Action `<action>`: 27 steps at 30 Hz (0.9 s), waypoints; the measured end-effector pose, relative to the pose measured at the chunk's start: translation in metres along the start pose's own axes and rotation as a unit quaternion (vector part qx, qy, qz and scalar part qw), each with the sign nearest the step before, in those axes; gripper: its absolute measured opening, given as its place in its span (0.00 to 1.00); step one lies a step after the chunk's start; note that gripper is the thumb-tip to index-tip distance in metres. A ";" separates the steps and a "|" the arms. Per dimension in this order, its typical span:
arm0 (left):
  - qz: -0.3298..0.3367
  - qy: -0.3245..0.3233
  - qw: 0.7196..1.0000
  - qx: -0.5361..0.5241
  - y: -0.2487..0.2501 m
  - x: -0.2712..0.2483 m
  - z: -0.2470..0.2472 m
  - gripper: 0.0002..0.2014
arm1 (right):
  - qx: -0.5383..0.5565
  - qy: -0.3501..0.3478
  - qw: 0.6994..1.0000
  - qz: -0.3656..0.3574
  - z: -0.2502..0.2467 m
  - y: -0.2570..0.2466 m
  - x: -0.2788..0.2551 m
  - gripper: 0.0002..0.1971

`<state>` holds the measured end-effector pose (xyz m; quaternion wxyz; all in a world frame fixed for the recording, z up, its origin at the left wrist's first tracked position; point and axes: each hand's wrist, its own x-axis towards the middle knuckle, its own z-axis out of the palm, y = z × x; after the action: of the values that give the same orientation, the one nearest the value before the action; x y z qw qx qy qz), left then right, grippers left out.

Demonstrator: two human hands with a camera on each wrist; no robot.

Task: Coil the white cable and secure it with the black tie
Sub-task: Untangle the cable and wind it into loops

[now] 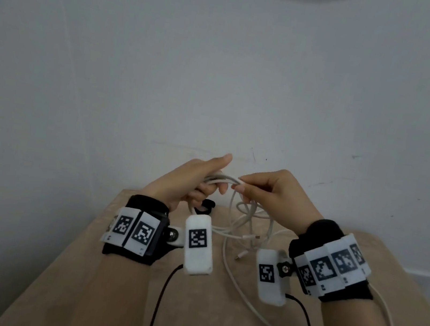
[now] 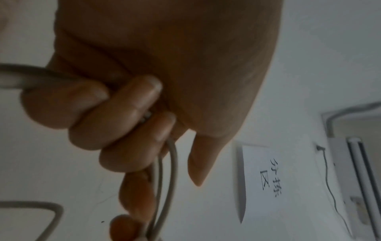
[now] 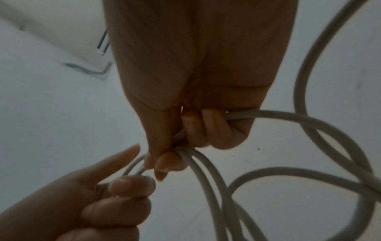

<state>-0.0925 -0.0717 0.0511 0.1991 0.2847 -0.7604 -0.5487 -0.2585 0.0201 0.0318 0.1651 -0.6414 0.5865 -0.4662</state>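
Both hands hold the white cable [image 1: 230,221] up above the far end of the tan table [image 1: 106,272]. My left hand [image 1: 199,183] grips several gathered strands in curled fingers, index finger pointing out; the left wrist view shows the fingers [image 2: 115,124] wrapped round the strands [image 2: 172,171]. My right hand [image 1: 263,187] pinches the cable beside it, and the right wrist view shows loops [image 3: 309,146] hanging from its fingers [image 3: 193,130]. The rest of the cable trails in loose loops on the table, with a connector [image 1: 251,237] lying there. The black tie [image 1: 208,207] lies on the table under my left hand.
A white wall [image 1: 223,65] rises right behind the table's far edge. Black wires [image 1: 162,295] run from the wrist cameras toward me. A long stretch of white cable [image 1: 248,300] curves across the table's right half.
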 end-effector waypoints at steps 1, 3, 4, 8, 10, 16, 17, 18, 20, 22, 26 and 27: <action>-0.005 0.000 1.000 0.027 0.003 -0.001 0.003 0.28 | -0.017 -0.011 1.000 -0.003 0.001 0.000 0.000 0.06; -0.006 0.021 0.997 0.070 0.007 -0.001 0.008 0.27 | -0.033 -0.016 0.999 -0.002 0.003 -0.001 0.001 0.06; 0.001 0.038 0.996 0.082 0.007 0.000 0.010 0.27 | -0.033 -0.009 0.999 -0.003 0.003 -0.002 0.001 0.06; 0.042 0.076 0.996 0.035 0.007 0.004 0.014 0.27 | -0.013 0.037 0.999 -0.016 0.003 -0.004 0.002 0.07; 0.053 0.093 0.994 0.013 0.006 0.004 0.012 0.27 | -0.005 0.059 0.998 -0.006 0.000 -0.003 0.002 0.10; 0.069 0.124 0.989 -0.046 0.003 0.004 0.003 0.25 | -0.008 0.094 0.995 0.044 -0.011 0.000 -0.001 0.16; 0.070 0.126 0.988 -0.056 0.003 0.003 0.001 0.24 | -0.030 0.092 0.994 0.044 -0.013 0.002 -0.002 0.13; 0.070 0.131 0.987 -0.065 0.003 0.003 0.000 0.24 | -0.051 0.091 0.994 0.045 -0.015 0.004 -0.003 0.09; 0.073 0.146 0.983 -0.080 0.002 0.002 -0.004 0.24 | -0.085 0.088 0.992 0.036 -0.022 0.008 -0.005 0.02; 0.076 0.163 0.978 -0.108 0.001 0.000 -0.008 0.25 | -0.140 0.074 0.987 0.034 -0.027 0.014 -0.005 0.06; 0.072 0.190 0.966 -0.158 0.000 -0.003 -0.016 0.24 | -0.183 0.075 0.976 0.090 -0.029 0.027 -0.006 0.03; 0.070 0.195 0.965 -0.161 0.000 -0.004 -0.018 0.23 | -0.137 0.085 0.982 0.099 -0.027 0.030 -0.006 0.04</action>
<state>-0.0788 -0.0821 0.0565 0.4242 0.2965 -0.6269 -0.5824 -0.2971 0.0272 0.0206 0.0709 -0.5547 0.7172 -0.4159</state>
